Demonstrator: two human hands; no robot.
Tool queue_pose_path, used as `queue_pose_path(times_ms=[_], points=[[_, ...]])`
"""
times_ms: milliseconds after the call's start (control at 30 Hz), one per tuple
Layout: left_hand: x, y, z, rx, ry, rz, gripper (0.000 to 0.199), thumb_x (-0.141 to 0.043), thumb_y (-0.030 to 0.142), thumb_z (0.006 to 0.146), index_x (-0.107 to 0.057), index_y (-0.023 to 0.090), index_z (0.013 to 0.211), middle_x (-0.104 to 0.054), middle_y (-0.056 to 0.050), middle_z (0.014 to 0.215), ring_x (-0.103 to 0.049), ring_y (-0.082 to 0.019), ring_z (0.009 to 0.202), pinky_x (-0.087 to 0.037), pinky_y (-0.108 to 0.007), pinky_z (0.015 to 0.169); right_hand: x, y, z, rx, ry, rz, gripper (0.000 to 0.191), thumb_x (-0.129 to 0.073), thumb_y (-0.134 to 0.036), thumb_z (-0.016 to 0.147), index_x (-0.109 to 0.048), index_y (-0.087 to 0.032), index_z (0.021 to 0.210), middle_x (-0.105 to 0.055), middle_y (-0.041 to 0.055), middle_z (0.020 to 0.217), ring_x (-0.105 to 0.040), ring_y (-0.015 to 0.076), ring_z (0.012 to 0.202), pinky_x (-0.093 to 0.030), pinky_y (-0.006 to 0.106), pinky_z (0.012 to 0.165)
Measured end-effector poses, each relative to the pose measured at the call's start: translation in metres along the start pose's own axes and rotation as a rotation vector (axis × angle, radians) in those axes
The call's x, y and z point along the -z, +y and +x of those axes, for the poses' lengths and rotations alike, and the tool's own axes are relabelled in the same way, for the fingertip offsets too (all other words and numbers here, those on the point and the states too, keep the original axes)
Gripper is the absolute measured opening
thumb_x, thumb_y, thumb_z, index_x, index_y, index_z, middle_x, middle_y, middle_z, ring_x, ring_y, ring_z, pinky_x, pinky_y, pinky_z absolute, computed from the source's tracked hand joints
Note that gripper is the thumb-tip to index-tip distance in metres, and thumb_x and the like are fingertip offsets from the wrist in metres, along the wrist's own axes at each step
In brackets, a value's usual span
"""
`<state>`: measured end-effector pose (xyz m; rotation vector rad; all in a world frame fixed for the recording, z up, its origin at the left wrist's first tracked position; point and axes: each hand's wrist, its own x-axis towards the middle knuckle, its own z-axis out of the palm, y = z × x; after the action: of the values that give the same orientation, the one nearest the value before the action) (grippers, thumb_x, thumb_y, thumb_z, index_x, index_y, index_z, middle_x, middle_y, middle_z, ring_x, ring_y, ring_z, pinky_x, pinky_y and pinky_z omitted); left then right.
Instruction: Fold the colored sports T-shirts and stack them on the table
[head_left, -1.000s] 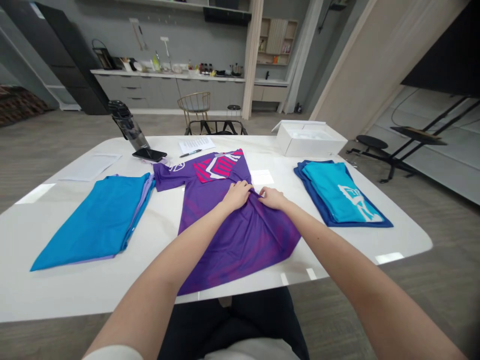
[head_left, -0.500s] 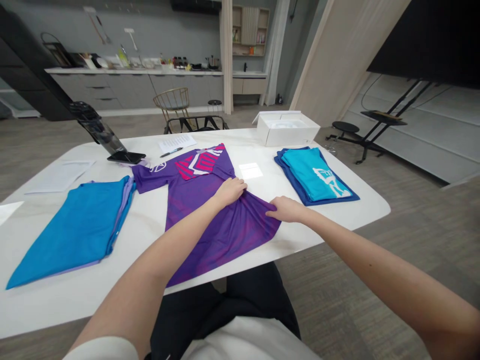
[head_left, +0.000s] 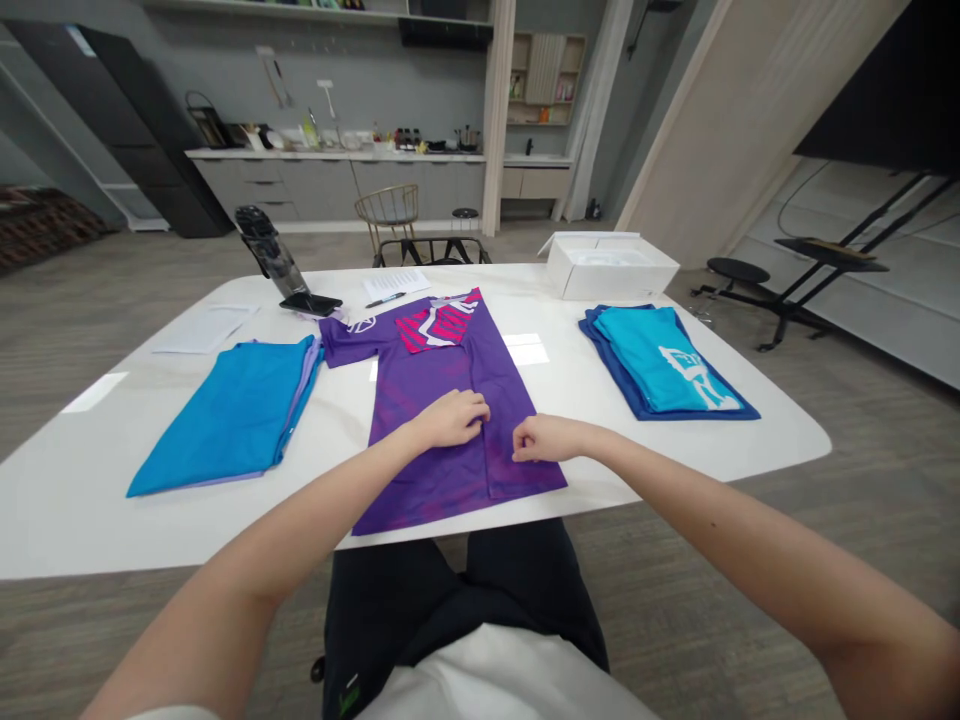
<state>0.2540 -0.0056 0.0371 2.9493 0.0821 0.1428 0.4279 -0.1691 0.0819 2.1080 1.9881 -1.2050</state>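
A purple T-shirt with a pink, red and white chest pattern lies on the white table in front of me, its right side folded inward. At that flap's inner edge, my left hand has its fingers closed on the fabric. My right hand is over the flap near its outer side, fingers curled, with no cloth visible in them. Beyond the collar are a pen and a printed sheet.
Folded blue and lilac clothes lie to the left. A stack of turquoise and navy clothes is at right. Behind it stands a white box. A black phone, a dark bottle and papers occupy the back left.
The shirt's right side, stretched and gathered between my hands before, now lies flat as an inward flap. Both hands moved down toward the near edge. The view has turned left.
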Motion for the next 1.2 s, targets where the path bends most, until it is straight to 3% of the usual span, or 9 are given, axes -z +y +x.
queue_pose_path(times_ms=[100, 200, 267, 367, 500, 700, 800, 967, 1200], points=[[-0.006, 0.017, -0.006, -0.01, 0.022, -0.007, 0.027, -0.049, 0.04, 0.099, -0.063, 0.024, 0.115, -0.065, -0.006, 0.115, -0.06, -0.021, 0.106, -0.044, -0.036, 0.089, -0.003, 0.016, 0.014, -0.052, -0.109, 0.086, 0.018, -0.07, -0.035, 0.084, -0.07, -0.017, 0.08, -0.069, 0.0013, 0.068, -0.062, 0.0133, 0.057, -0.046, 0.023, 0.059], [-0.013, 0.029, -0.008, -0.114, -0.027, -0.015, 0.034, -0.052, 0.051, 0.097, -0.064, 0.023, 0.112, -0.065, -0.007, 0.11, -0.061, -0.022, 0.102, -0.043, -0.036, 0.086, -0.007, 0.023, 0.02, -0.044, -0.251, 0.135, 0.023, -0.072, -0.038, 0.082, -0.067, -0.016, 0.076, -0.068, 0.0008, 0.064, -0.064, 0.014, 0.056, -0.049, 0.024, 0.061], [-0.017, 0.03, -0.005, -0.168, -0.055, -0.018, 0.034, -0.05, 0.052, 0.098, -0.065, 0.024, 0.109, -0.066, -0.006, 0.105, -0.062, -0.021, 0.097, -0.044, -0.036, 0.084, -0.005, 0.023, 0.026, -0.023, -0.199, 0.101, 0.022, -0.069, -0.038, 0.084, -0.068, -0.017, 0.078, -0.068, 0.0004, 0.065, -0.064, 0.0138, 0.057, -0.048, 0.023, 0.061], [-0.017, 0.014, 0.004, -0.067, -0.011, -0.023, 0.029, -0.047, 0.045, 0.1, -0.067, 0.024, 0.104, -0.068, -0.004, 0.102, -0.064, -0.02, 0.093, -0.047, -0.034, 0.081, 0.007, 0.022, 0.043, 0.021, 0.075, -0.043, 0.017, -0.065, -0.034, 0.088, -0.071, -0.019, 0.082, -0.07, 0.0006, 0.071, -0.064, 0.0142, 0.064, -0.044, 0.023, 0.062], [-0.01, -0.036, 0.025, 0.205, 0.08, -0.049, 0.021, -0.054, 0.036, 0.094, -0.067, 0.025, 0.106, -0.069, -0.004, 0.104, -0.066, -0.021, 0.097, -0.05, -0.033, 0.083, 0.037, 0.027, 0.088, -0.032, 0.384, -0.192, 0.012, -0.064, -0.03, 0.09, -0.073, -0.022, 0.09, -0.074, 0.002, 0.088, -0.066, 0.0162, 0.079, -0.043, 0.023, 0.068], [-0.002, -0.131, 0.057, 0.579, 0.192, -0.009, 0.025, -0.052, 0.026, 0.09, -0.067, 0.023, 0.11, -0.066, -0.01, 0.116, -0.063, -0.026, 0.108, -0.051, -0.039, 0.09, 0.096, 0.046, 0.179, -0.102, 0.608, -0.188, 0.015, -0.06, -0.027, 0.093, -0.07, -0.022, 0.104, -0.072, 0.0043, 0.099, -0.065, 0.0184, 0.09, -0.045, 0.025, 0.076], [0.0, -0.175, 0.07, 0.695, 0.262, 0.036, 0.028, -0.053, 0.026, 0.09, -0.064, 0.022, 0.115, -0.063, -0.013, 0.124, -0.058, -0.031, 0.119, -0.048, -0.047, 0.098, 0.124, 0.06, 0.222, -0.101, 0.673, -0.196, 0.017, -0.06, -0.027, 0.093, -0.069, -0.021, 0.106, -0.069, 0.0076, 0.111, -0.064, 0.0204, 0.099, -0.046, 0.028, 0.085], [0.004, -0.239, 0.088, 0.918, 0.292, 0.055, 0.035, -0.044, 0.03, 0.097, -0.057, 0.019, 0.128, -0.061, -0.017, 0.129, -0.056, -0.034, 0.121, -0.043, -0.055, 0.102, 0.169, 0.09, 0.285, -0.134, 0.747, -0.176, 0.026, -0.053, -0.03, 0.098, -0.069, -0.02, 0.115, -0.062, 0.0125, 0.123, -0.058, 0.0256, 0.114, -0.045, 0.035, 0.1], [0.003, -0.295, 0.109, 1.021, 0.286, 0.068, 0.039, -0.037, 0.044, 0.102, -0.059, 0.017, 0.118, -0.06, -0.02, 0.129, -0.053, -0.036, 0.122, -0.041, -0.056, 0.102, 0.219, 0.119, 0.362, -0.258, 0.801, -0.141, 0.049, -0.043, -0.044, 0.103, -0.044, -0.036, 0.15, -0.042, 0.0131, 0.15, -0.041, 0.0385, 0.132, -0.044, 0.06, 0.102]])
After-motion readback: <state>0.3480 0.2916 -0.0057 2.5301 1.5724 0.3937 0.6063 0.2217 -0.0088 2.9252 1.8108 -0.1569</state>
